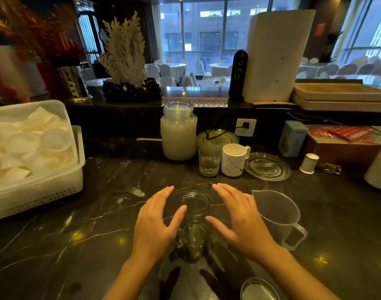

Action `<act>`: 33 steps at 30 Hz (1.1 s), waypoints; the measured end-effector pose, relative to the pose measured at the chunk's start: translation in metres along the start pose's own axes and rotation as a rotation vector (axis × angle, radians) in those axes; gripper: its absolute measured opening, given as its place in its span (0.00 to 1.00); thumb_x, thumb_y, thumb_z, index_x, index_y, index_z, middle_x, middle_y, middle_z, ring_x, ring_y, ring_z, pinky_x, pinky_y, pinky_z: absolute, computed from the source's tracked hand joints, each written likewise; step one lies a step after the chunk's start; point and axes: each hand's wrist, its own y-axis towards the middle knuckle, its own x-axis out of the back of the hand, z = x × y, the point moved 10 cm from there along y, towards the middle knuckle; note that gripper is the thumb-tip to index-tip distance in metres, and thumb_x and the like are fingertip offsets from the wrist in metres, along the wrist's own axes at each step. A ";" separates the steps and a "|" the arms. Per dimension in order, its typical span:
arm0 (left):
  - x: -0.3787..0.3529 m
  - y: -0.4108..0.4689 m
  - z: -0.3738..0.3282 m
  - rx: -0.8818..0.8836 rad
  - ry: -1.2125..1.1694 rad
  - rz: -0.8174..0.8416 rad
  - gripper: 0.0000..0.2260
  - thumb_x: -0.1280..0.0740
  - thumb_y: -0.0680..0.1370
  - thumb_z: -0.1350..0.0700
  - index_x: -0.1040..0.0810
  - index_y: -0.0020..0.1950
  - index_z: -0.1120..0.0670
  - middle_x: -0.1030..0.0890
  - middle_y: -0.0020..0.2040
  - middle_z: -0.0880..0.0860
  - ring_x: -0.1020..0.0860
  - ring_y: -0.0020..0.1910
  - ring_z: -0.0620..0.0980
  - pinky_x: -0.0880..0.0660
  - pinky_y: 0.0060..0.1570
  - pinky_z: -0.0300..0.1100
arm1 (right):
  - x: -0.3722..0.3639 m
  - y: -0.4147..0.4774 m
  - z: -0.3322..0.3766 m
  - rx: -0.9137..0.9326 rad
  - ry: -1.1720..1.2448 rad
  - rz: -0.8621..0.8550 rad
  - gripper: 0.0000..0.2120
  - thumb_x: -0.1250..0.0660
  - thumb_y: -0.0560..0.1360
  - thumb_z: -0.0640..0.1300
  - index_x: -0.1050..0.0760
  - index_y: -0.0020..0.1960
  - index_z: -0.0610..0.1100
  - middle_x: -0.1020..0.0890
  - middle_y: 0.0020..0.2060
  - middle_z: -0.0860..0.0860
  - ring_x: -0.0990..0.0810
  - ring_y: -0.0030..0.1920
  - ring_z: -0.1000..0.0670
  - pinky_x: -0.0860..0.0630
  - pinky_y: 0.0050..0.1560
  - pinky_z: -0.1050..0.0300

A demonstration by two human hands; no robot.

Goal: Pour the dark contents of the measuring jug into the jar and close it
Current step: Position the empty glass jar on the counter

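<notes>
Open jar upright on the dark marbled tabletop, mouth uncovered, dark contents visible low inside the glass. Left hand and right hand spread open on either side of the jar, fingers extended, gripping nothing, thumbs close to the glass. Clear measuring jug upright just right of the right hand, seemingly empty; round metal lid at the bottom edge.

text: we read none | black sign: pale marks, illegible | red packets: print too small
</notes>
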 end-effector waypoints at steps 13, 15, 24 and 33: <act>-0.050 -0.011 0.027 0.088 -0.008 0.218 0.42 0.37 0.60 0.27 0.42 0.71 0.41 0.37 0.60 0.32 0.38 0.60 0.36 0.38 0.67 0.44 | -0.038 -0.003 -0.009 -0.041 0.056 0.112 0.19 0.35 0.74 0.53 0.30 0.63 0.48 0.28 0.63 0.47 0.30 0.60 0.46 0.38 0.57 0.55; -0.055 -0.009 0.028 0.098 0.017 0.223 0.43 0.36 0.58 0.28 0.43 0.70 0.42 0.38 0.59 0.33 0.39 0.59 0.35 0.41 0.65 0.42 | -0.036 0.000 -0.005 -0.029 0.059 0.097 0.16 0.34 0.74 0.50 0.29 0.60 0.46 0.25 0.60 0.47 0.28 0.56 0.47 0.37 0.54 0.56; -0.069 -0.001 0.033 0.173 -0.082 0.327 0.38 0.30 0.56 0.33 0.36 0.63 0.43 0.33 0.56 0.37 0.31 0.61 0.45 0.30 0.63 0.49 | -0.029 -0.003 -0.002 -0.048 0.005 0.040 0.14 0.32 0.72 0.51 0.27 0.54 0.46 0.23 0.48 0.49 0.27 0.40 0.51 0.27 0.40 0.56; -0.087 0.002 0.018 0.123 -0.286 0.636 0.32 0.22 0.60 0.50 0.32 0.60 0.39 0.26 0.61 0.42 0.26 0.61 0.41 0.27 0.61 0.42 | -0.006 -0.023 0.003 -0.020 -0.099 -0.101 0.15 0.39 0.72 0.56 0.25 0.47 0.45 0.21 0.38 0.51 0.25 0.35 0.52 0.29 0.38 0.54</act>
